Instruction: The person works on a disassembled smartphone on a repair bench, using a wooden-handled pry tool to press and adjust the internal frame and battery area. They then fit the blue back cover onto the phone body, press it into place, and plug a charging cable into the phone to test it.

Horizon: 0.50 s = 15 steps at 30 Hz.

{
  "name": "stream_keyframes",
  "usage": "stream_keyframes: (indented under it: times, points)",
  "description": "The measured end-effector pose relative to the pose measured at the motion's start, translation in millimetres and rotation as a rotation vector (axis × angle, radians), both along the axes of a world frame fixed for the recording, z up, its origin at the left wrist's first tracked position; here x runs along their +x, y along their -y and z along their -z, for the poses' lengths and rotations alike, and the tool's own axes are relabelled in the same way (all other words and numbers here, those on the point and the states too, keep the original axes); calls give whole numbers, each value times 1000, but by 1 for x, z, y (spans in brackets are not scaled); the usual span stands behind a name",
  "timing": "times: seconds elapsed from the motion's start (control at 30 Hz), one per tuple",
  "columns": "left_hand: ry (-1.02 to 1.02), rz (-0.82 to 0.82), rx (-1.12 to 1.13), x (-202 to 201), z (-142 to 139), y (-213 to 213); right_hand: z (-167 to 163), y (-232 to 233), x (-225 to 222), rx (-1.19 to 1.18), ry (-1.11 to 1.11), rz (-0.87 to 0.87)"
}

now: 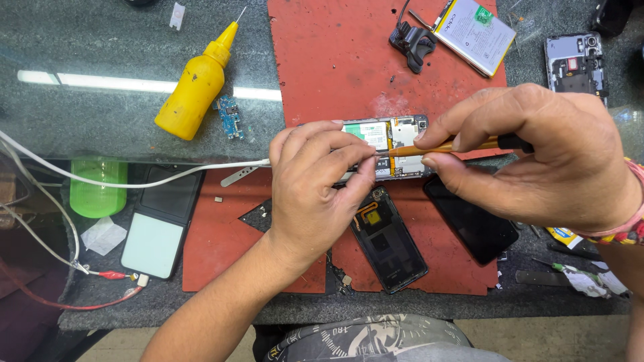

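Observation:
An opened phone (397,134) with its circuit boards bare lies across the red mat (329,60). My left hand (315,191) rests on the phone's left half, fingertips pinched at its middle. My right hand (537,154) grips an orange-handled screwdriver (443,146), whose tip meets the phone's inside beside my left fingertips. Just in front of the phone lie a black back cover (389,245) and a dark screen panel (473,224).
A yellow squeeze bottle (194,84) and a small blue circuit board (229,115) lie at the back left. A battery (475,33), a black clip (412,43) and another opened phone (575,64) sit behind. A phone (161,224), green container (98,188) and cables sit left.

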<state>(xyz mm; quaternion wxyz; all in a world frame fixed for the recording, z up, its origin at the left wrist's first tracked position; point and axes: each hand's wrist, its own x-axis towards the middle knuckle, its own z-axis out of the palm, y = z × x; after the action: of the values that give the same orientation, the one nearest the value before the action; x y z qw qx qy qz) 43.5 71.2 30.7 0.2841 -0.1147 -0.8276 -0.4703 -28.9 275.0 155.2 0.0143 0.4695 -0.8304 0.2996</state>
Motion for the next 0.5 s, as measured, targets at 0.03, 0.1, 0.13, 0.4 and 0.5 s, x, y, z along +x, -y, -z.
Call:
stream_keyframes:
  times: [0.03, 0.1, 0.13, 0.4, 0.5]
  points:
    - [0, 0, -1, 0, 0, 0, 0, 0, 0, -3, 6, -7]
    - [-2, 4, -9, 0, 0, 0, 1, 0, -1, 1, -9, -22]
    - [-3, 7, -12, 0, 0, 0, 1, 0, -1, 3, -16, -30]
    - [-11, 9, -26, 1, 2, 2, 2, 2, 1, 5, -19, -34]
    - [-13, 13, -31, 0, 2, 2, 2, 1, 0, 11, -21, -32]
